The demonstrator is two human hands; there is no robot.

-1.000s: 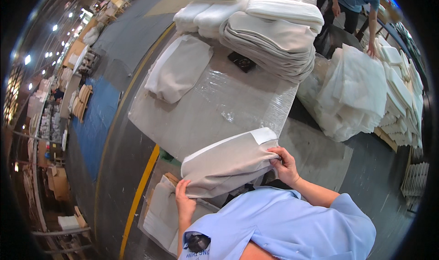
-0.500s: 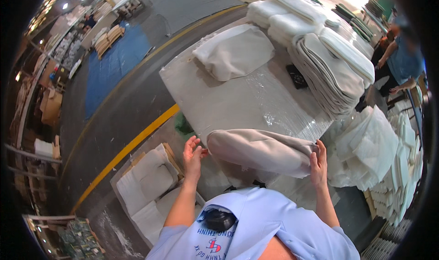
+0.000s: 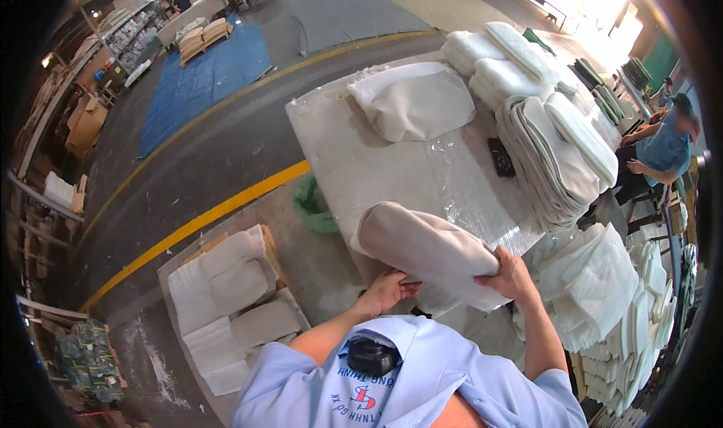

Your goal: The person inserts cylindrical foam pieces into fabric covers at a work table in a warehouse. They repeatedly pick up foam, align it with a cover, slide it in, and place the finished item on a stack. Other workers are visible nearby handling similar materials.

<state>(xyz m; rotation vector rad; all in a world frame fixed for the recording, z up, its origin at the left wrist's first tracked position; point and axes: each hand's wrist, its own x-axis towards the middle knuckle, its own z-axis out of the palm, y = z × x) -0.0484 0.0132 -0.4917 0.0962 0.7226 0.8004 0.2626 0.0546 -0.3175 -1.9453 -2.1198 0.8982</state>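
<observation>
A plump beige cushion [image 3: 429,247] with a pale underside is held at the near edge of the work table, tilted up and partly over the edge. My right hand [image 3: 512,274] grips its right end, thumb on top of the fabric. My left hand [image 3: 388,291] is closed at the cushion's near lower edge, its fingertips partly hidden beneath. Farther back on the plastic-covered table [image 3: 407,173] lies another beige and white cushion piece [image 3: 418,102].
Folded beige covers [image 3: 546,160] and white padding [image 3: 508,59] are stacked at the table's right, beside a dark flat object [image 3: 500,157]. White sheeting [image 3: 587,285] stands right; cushions on a pallet [image 3: 226,277] lie left. A green bag [image 3: 312,206] touches the table's left side. A co-worker [image 3: 663,145] stands far right.
My left hand has moved from beside the cushion's left end to its near lower edge. The cushion has tilted, its left end rising. My right hand keeps hold of the right end.
</observation>
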